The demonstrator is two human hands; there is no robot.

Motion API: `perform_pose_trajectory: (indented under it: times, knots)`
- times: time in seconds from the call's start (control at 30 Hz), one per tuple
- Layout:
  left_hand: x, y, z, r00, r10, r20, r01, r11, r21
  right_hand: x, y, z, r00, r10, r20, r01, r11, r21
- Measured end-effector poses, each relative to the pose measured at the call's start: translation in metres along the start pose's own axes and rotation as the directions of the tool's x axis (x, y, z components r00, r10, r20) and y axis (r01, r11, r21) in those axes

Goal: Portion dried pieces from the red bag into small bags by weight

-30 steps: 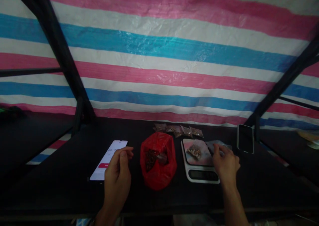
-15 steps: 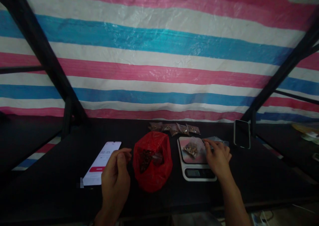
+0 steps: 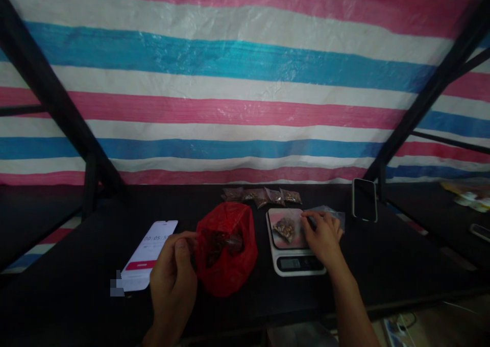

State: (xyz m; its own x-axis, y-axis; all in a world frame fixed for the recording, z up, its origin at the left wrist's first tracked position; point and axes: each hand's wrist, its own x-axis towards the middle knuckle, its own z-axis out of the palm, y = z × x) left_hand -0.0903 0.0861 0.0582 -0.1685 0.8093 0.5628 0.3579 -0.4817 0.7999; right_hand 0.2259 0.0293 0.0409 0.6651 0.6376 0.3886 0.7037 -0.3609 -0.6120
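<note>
Left hand [image 3: 173, 280] moved rightward against the red plastic bag's [image 3: 225, 255] left edge, fingers together; right hand [image 3: 323, 240] beside a clear packet [image 3: 332, 215] at the kitchen scale [image 3: 291, 265], grip indeterminate.

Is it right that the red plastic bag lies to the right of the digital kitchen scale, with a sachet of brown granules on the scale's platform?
Not quite: the red plastic bag lies to the left of the digital kitchen scale, not to its right, as the head view shows. The sachet of brown granules is on the scale's platform, as you said.
</note>
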Motion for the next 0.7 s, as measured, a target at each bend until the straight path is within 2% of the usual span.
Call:
perform_pose_trajectory:
  times: [0.1,0.2,0.33,0.4,0.43,0.47,0.57,0.63,0.7]
  knots:
    - [-0.002,-0.003,0.001,0.999,0.046,-0.006,-0.046,0.999,0.017,0.003,-0.003,-0.002,1.0,-0.017,0.0,0.017,0.997,0.074]
    - [-0.005,0.001,0.001,0.984,0.176,-0.003,-0.176,0.982,0.062,0.004,-0.015,-0.012,0.998,-0.068,0.007,0.066,0.984,0.164]
    - [-0.017,0.023,0.004,0.92,0.391,0.024,-0.39,0.911,0.13,-0.005,-0.055,-0.031,0.979,-0.193,0.059,0.155,0.904,0.398]
    - [-0.027,0.035,0.01,0.905,0.419,0.081,-0.426,0.887,0.176,-0.017,-0.083,-0.039,0.962,-0.262,0.077,0.196,0.856,0.478]
    - [-0.033,0.04,0.014,0.911,0.391,0.127,-0.409,0.892,0.189,-0.024,-0.098,-0.041,0.948,-0.307,0.084,0.227,0.837,0.498]
    - [-0.038,0.044,0.018,0.932,0.34,0.124,-0.358,0.915,0.186,-0.031,-0.113,-0.043,0.936,-0.34,0.095,0.246,0.821,0.516]
    - [-0.047,0.046,0.028,0.991,0.077,0.106,-0.086,0.993,0.077,-0.055,-0.152,-0.043,0.879,-0.436,0.194,0.255,0.773,0.581]
    - [-0.047,0.042,0.029,0.989,-0.094,0.116,0.1,0.994,-0.054,-0.067,-0.171,-0.042,0.834,-0.473,0.282,0.228,0.763,0.605]
    - [-0.043,0.037,0.025,0.969,-0.203,0.141,0.226,0.959,-0.173,-0.073,-0.183,-0.04,0.788,-0.509,0.346,0.206,0.748,0.631]
